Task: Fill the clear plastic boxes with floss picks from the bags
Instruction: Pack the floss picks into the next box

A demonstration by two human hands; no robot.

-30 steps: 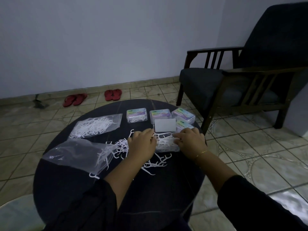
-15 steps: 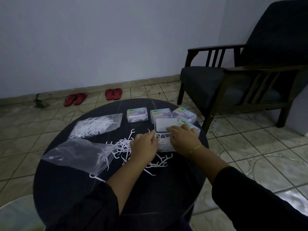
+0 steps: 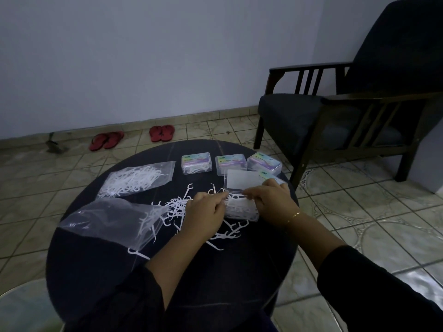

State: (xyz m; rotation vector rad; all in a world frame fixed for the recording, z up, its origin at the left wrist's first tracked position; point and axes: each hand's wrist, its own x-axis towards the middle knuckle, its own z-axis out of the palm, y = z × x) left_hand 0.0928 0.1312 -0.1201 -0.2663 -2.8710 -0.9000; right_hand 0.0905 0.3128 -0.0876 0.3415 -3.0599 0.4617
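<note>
Dimly lit, the open clear box (image 3: 242, 208) of floss picks (image 3: 237, 204) sits between both hands, its edges partly hidden. Left hand (image 3: 203, 213) and right hand (image 3: 269, 200) curl onto its sides, fingertips meeting at the raised lid (image 3: 241, 184); exact grip unclear.

Dim room, cool blue cast over muted colours.
Round table (image 3: 100, 271) near-black with faint pale veining. Floss picks (image 3: 177, 207) white; bags (image 3: 105, 219) clear, glinting grey. Closed boxes (image 3: 196, 162) at upper centre clear with pastel labels: green, pink, lilac. Open lid (image 3: 241, 182) frosted white. Flip-flops (image 3: 161, 133) red, upper left. Floor tiles (image 3: 359, 212) beige-grey with curved ring pattern. Wall (image 3: 143, 56) pale blue-grey. Armchair (image 3: 335, 116) dark wood, navy cushions. Bracelet (image 3: 293, 216) gold. Sleeves (image 3: 383, 295) black.
</note>
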